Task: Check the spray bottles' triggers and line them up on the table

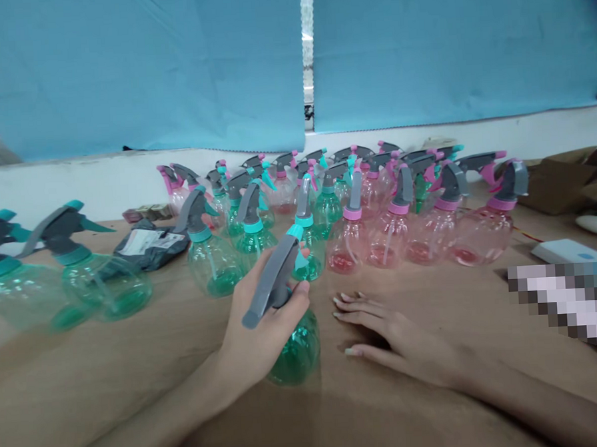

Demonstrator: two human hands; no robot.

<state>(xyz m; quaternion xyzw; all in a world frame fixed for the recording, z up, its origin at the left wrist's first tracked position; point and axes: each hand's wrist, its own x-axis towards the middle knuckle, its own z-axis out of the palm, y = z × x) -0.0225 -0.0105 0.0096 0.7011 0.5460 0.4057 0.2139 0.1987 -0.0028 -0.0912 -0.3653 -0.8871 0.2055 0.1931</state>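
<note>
My left hand [256,322] is closed around the neck of a green spray bottle [298,350] with a grey and turquoise trigger head. The bottle is tilted, and my fingers hide its collar. To its right, my right hand [379,329] rests palm down on the wooden table [428,410], fingers stretched out and holding nothing. Just beyond my hands stand a green spray bottle [307,253] and a pink spray bottle [346,244]. More pink bottles [424,237] continue the row to the right.
Behind stand several more green and pink spray bottles. Two green bottles [104,287] are at the left, near a dark plastic package [152,248]. At the right lie a cardboard box [561,183], a white box [567,251] and a blurred-out item. Blue cloth [145,71] hangs behind.
</note>
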